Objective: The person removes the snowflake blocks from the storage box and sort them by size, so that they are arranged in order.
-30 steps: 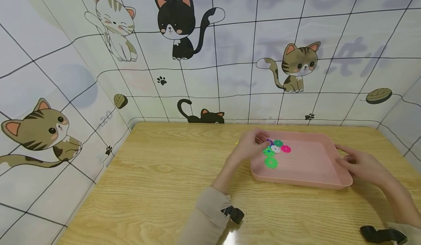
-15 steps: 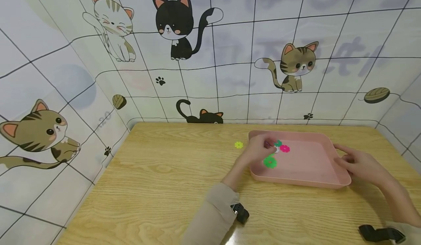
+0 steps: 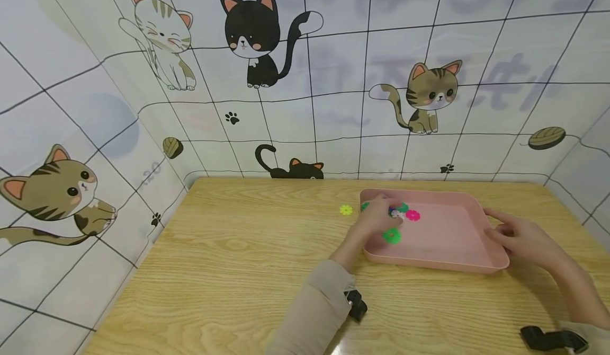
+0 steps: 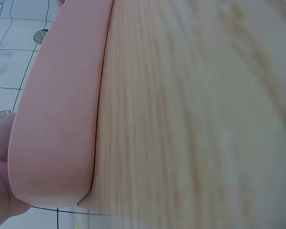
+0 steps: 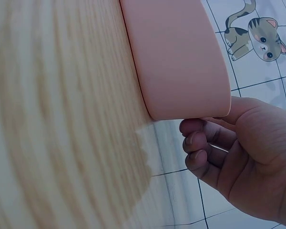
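Note:
A shallow pink tray (image 3: 452, 238) lies on the wooden table, seen whole in the head view. My left hand (image 3: 374, 220) reaches over its left side, thumb and fingers spread around a white disc (image 3: 396, 214) and a blue disc (image 3: 392, 211), with a gap between the fingertips. Flower-shaped discs lie about it: a light green disc (image 3: 392, 236), a pink disc (image 3: 413, 215) and a dark green disc (image 3: 403, 207). Part of the cluster is hidden under the hand. My right hand (image 5: 257, 157) grips the tray's right rim, thumb over the edge, other fingers curled against the outer wall.
On the table (image 3: 248, 249), left of the tray, lies a yellow flower-shaped disc (image 3: 346, 210). Another green disc (image 3: 365, 205) shows at the tray's far left corner. A cat-printed wall covering (image 3: 333, 106) rises behind the table and along both sides.
My left hand has moved right and slightly down over the discs, and its fingers have spread from a closer pinch. The yellow disc has come into full view. My right hand keeps its hold.

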A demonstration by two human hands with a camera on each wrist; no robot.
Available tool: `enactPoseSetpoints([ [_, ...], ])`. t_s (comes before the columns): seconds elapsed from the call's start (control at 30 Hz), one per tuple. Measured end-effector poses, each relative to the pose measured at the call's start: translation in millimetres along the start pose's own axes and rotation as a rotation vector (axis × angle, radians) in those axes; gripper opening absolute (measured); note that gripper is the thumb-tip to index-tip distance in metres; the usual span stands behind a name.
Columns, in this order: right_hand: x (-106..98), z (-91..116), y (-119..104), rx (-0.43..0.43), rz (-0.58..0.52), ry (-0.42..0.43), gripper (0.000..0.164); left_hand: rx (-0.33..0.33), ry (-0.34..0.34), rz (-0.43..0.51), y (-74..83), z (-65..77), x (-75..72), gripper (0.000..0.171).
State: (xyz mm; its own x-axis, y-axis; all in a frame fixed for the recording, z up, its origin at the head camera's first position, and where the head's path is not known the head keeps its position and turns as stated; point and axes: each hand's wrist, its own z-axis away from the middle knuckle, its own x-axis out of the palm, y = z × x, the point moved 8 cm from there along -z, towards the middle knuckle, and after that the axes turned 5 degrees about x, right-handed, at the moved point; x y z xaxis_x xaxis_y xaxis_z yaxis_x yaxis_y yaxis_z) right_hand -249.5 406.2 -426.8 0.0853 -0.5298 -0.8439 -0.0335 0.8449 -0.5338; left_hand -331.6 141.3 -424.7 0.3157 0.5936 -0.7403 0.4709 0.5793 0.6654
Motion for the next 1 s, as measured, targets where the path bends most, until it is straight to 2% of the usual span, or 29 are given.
enactPoseSetpoints([
  [0.17,0.8,0.8,0.1,-0.001,-0.012,-0.002,0.060,-0.054,-0.039,-0.062,-1.9,1.3,6.1,0.039],
  [0.33,-1.0,1.2,-2.1,-0.014,-0.011,0.015,0.058,-0.036,-0.034,-0.076,1.5,1.1,5.7,0.028],
  [0.73,-1.9,2.2,-3.3,0.004,-0.005,0.005,0.059,0.013,-0.018,0.048,2.5,1.4,7.4,0.019],
  [0.87,-2.3,2.4,-3.2,0.002,0.004,0.008,0.060,0.037,0.002,0.079,3.5,2.9,5.4,0.012],
  [1.0,-1.6,2.5,-3.9,0.008,0.009,0.005,0.061,0.069,0.038,0.142,2.5,5.2,1.8,0.013],
])
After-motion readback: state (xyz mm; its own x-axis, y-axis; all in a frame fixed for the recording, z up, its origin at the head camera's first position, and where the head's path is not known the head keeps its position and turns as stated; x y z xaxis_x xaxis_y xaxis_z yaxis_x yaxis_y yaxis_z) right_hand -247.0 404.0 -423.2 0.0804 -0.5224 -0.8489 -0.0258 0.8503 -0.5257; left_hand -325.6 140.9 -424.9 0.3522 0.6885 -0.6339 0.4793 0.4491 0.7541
